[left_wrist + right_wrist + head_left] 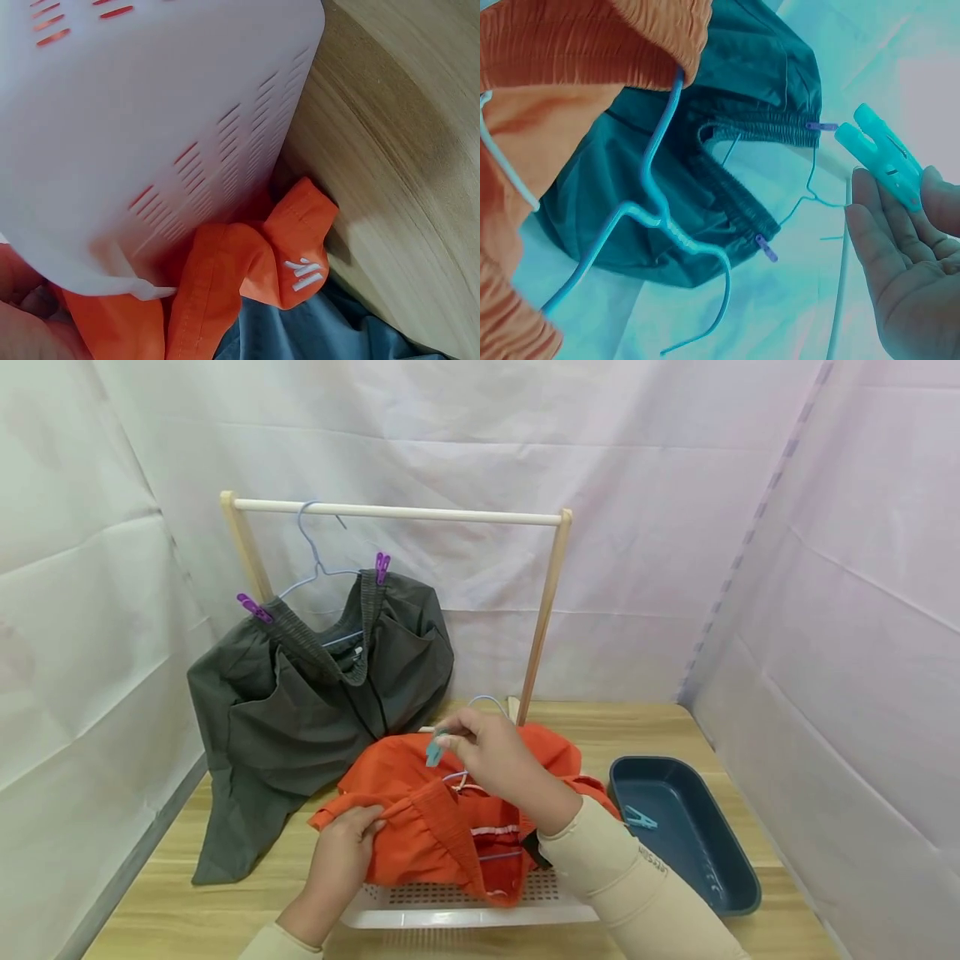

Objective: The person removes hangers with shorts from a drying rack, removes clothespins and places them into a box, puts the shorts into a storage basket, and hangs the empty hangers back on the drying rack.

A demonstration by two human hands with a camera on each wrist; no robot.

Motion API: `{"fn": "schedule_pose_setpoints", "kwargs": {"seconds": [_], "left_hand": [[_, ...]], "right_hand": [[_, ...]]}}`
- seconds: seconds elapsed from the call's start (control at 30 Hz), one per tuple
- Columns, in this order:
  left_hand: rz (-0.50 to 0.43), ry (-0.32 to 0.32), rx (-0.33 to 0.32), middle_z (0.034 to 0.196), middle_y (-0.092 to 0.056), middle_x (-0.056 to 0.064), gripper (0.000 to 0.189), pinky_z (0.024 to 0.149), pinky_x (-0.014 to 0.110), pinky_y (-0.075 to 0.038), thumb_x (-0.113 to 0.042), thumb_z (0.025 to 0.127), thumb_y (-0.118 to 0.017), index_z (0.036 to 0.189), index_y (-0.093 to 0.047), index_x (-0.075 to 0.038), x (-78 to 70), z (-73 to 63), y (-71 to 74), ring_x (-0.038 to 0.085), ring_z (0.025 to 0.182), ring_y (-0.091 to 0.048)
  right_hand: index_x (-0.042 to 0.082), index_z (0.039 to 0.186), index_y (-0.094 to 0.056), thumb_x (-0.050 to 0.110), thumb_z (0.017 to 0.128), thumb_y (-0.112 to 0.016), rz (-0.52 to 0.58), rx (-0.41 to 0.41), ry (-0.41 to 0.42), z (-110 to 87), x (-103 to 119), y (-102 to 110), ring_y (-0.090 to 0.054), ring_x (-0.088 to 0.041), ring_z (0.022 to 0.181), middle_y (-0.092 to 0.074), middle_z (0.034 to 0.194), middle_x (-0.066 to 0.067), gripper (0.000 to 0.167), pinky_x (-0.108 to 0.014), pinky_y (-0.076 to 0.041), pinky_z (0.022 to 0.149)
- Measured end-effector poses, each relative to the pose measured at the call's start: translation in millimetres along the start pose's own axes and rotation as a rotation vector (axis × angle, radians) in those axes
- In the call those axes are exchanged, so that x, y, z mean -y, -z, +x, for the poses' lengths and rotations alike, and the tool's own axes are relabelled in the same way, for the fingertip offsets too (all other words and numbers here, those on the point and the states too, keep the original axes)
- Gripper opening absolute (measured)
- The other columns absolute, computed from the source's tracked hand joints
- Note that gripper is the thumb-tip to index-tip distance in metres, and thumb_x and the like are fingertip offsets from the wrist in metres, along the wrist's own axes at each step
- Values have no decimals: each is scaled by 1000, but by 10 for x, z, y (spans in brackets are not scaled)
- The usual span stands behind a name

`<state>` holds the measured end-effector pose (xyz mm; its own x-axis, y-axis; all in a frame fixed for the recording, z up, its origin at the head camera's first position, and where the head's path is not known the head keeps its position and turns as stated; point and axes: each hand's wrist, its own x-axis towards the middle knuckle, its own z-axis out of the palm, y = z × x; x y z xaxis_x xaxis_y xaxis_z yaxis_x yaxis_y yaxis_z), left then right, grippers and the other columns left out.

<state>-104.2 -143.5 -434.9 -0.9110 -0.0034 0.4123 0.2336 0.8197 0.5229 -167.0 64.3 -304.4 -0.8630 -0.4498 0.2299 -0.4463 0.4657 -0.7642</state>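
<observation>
My right hand [491, 752] pinches a teal clothespin [435, 752] between thumb and fingers, above the orange pants. In the right wrist view the clothespin [883, 156] points away from the fingertips. My left hand [345, 852] grips the left side of the orange pants [405, 835] near the elastic waistband. A light blue hanger [656, 210] lies inside that waistband, its hook rising behind my right hand. The pants spread over a white perforated basket [465, 917], and some orange cloth [217, 292] hangs past its side in the left wrist view.
Dark grey pants [322, 693] hang from a wooden rack [405, 513] on another hanger [317, 560], held by purple clothespins [382, 568]. At the right, a dark blue tray [697, 860] contains a teal clothespin [640, 817]. White cloth walls [862, 610] surround the table.
</observation>
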Motion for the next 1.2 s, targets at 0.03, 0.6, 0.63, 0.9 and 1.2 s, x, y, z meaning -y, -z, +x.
{"fn": "schedule_pose_setpoints", "kwargs": {"seconds": [0.03, 0.6, 0.63, 0.9, 1.2], "left_hand": [[-1, 4, 2, 90, -71, 12, 15, 75, 44, -56, 1, 79, -74, 94, -74, 0, -2, 1, 0, 30, 86, -68], [-5, 23, 3, 90, -71, 12, 15, 77, 45, -56, 2, 79, -74, 94, -73, 0, -35, 0, 11, 30, 87, -68], [-5, 25, 4, 90, -71, 12, 15, 77, 45, -56, 1, 79, -74, 94, -73, 0, -38, 0, 11, 30, 87, -68], [0, 15, -5, 90, -71, 12, 15, 77, 45, -56, 1, 79, -74, 94, -73, 0, -47, -4, 8, 31, 87, -68], [-7, 8, -15, 91, -71, 13, 16, 77, 46, -56, 2, 78, -75, 94, -73, 1, -50, -3, 9, 31, 88, -68]], "right_hand": [[11, 99, -67, 15, 94, -63, 10, -2, -8, -8, -13, 14, -54, -10, 66, -66, 83, 5, 8, -23, -45, 58], [5, 114, -63, 14, 94, -62, 34, -49, 19, -172, -151, 203, -59, -16, 76, -66, 93, -1, 22, -25, -46, 63], [4, 115, -63, 13, 94, -63, 34, -53, 18, -177, -163, 213, -60, -17, 78, -66, 94, -2, 23, -26, -48, 66], [2, 119, -63, 11, 92, -65, -43, -119, -11, -232, -217, 288, -64, -19, 92, -67, 97, -5, 28, -36, -54, 85], [2, 119, -62, 9, 92, -64, -36, -116, 6, -278, -321, 363, -65, -19, 91, -67, 96, -5, 28, -33, -54, 83]]}}
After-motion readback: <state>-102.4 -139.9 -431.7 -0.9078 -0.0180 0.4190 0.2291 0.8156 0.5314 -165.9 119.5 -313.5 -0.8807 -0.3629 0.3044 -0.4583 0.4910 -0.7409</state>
